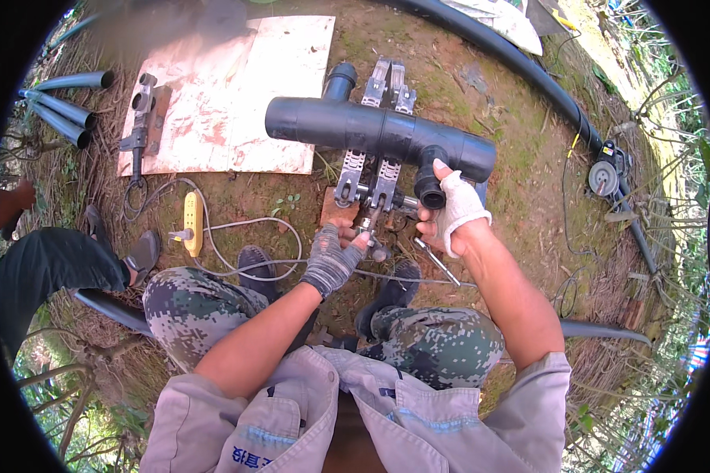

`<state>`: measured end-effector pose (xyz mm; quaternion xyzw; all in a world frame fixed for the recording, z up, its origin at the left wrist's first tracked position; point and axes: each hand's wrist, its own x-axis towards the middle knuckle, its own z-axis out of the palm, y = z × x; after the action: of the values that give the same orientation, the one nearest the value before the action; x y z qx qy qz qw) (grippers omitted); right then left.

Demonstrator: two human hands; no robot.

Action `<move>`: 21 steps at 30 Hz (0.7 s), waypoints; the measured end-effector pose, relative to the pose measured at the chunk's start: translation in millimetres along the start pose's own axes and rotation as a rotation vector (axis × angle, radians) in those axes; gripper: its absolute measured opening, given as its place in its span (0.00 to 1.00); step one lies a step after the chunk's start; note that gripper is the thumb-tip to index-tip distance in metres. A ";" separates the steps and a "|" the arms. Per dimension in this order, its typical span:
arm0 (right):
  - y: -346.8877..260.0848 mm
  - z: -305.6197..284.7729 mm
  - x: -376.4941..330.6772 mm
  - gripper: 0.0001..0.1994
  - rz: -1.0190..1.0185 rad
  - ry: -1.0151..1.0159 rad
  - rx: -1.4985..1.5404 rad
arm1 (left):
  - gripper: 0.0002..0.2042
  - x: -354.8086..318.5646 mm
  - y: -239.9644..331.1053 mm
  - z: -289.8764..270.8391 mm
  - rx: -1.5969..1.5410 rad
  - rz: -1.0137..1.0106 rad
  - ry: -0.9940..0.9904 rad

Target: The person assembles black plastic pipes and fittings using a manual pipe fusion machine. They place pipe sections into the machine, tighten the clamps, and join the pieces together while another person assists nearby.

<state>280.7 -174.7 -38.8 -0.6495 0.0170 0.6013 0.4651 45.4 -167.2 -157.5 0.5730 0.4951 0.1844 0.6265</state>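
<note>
- On bare earth in front of the squatting person, a thick black pipe (pixel 371 126) lies crosswise in a metal clamp frame (pixel 375 150), with one short branch pointing away and another pointing toward the person.
- Left hand (pixel 333 256), in a grey fingerless glove, is closed around a small metal handle or screw (pixel 368 229) at the near end of the frame; I cannot tell exactly which part it turns.
- Right hand (pixel 454 209), in a white glove, is wrapped around the near branch stub (pixel 429 185), steadying it.
- Risk, as I judge it: the frame sits on a small reddish block (pixel 335 211) over uneven soil, so force on the handle could tip it and shift the pipe out of line.
- Risk: the left fingers lie close to the clamp jaws and could be pinched if the frame slips.
- Risk: a grey cable (pixel 244 256) runs under the left forearm from a yellow power strip (pixel 192 222) lying on damp-looking ground; a foot or knee could snag it.
- Risk: a loose metal rod (pixel 438 262) beside the right wrist could be knocked away into the grass.
- Labels and packages: none readable on the pipe or frame; a pale, stained flat board (pixel 237 94) lies beyond, carrying a metal tool (pixel 140 118).
- Signs: small blue characters are stitched on the grey jacket (pixel 252 457) at the lower edge.
</note>
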 end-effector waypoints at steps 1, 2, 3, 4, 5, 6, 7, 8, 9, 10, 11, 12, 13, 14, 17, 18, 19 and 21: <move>1.2 1.4 -2.3 0.22 -0.011 0.038 -0.020 | 0.23 2.9 -5.1 -1.0 -0.085 -0.031 0.036; -0.5 5.2 -4.8 0.22 -0.031 0.065 -0.043 | 0.23 8.2 -2.5 -5.5 -0.169 -0.051 0.081; -2.6 11.1 -8.2 0.21 -0.052 0.092 -0.066 | 0.25 9.2 -0.1 -5.9 -0.215 0.036 0.112; -8.4 16.1 -14.2 0.21 -0.045 0.102 -0.036 | 0.26 15.9 3.6 -5.7 -0.251 0.020 0.198; -12.8 19.7 -15.5 0.20 -0.052 0.084 -0.030 | 0.26 25.4 7.8 -6.1 -0.291 0.005 0.287; -16.2 24.7 -14.9 0.20 -0.052 0.061 -0.025 | 0.27 36.8 8.0 -11.2 -0.330 -0.015 0.379; -18.8 35.2 -15.3 0.20 -0.062 0.063 -0.055 | 0.27 57.1 9.9 -23.1 -0.495 -0.134 0.415; -20.3 42.2 -16.1 0.20 -0.071 0.078 -0.083 | 0.29 68.0 29.8 -35.2 -0.616 -0.262 0.387; -23.6 52.2 -20.4 0.19 -0.088 0.087 -0.113 | 0.30 86.4 33.3 -45.4 -0.653 -0.309 0.405; -20.1 58.0 -17.1 0.20 -0.111 0.098 -0.133 | 0.31 101.8 36.0 -56.5 -0.691 -0.355 0.421; -15.8 55.5 -15.5 0.21 -0.150 0.131 -0.179 | 0.39 111.6 44.8 -63.0 -0.761 -0.401 0.294; -10.4 57.0 -11.7 0.22 -0.185 0.144 -0.230 | 0.46 119.1 45.3 -72.2 -0.845 -0.422 0.214; -5.7 60.2 -8.9 0.23 -0.219 0.148 -0.279 | 0.50 124.8 45.9 -77.1 -0.936 -0.426 0.169; -1.8 70.4 -13.4 0.23 -0.261 0.147 -0.281 | 0.54 130.0 45.1 -82.4 -1.029 -0.429 0.120; 19.6 66.1 2.5 0.26 -0.543 0.234 -0.583 | 0.55 140.1 55.9 -67.9 -1.374 -0.446 0.133; 23.5 73.0 11.3 0.26 -0.688 0.221 -0.686 | 0.54 146.6 57.7 -67.7 -1.465 -0.455 0.201; 24.7 76.3 13.5 0.25 -0.639 0.180 -0.651 | 0.54 156.9 61.8 -69.4 -1.502 -0.399 0.260; 21.1 95.3 14.6 0.25 -0.642 0.106 -0.635 | 0.53 173.4 81.3 -78.4 -1.565 -0.306 0.376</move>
<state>199.6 -119.3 -47.9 -0.7621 -0.3467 0.3679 0.4045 84.2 35.6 -143.6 -0.1443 0.3926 0.4823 0.7697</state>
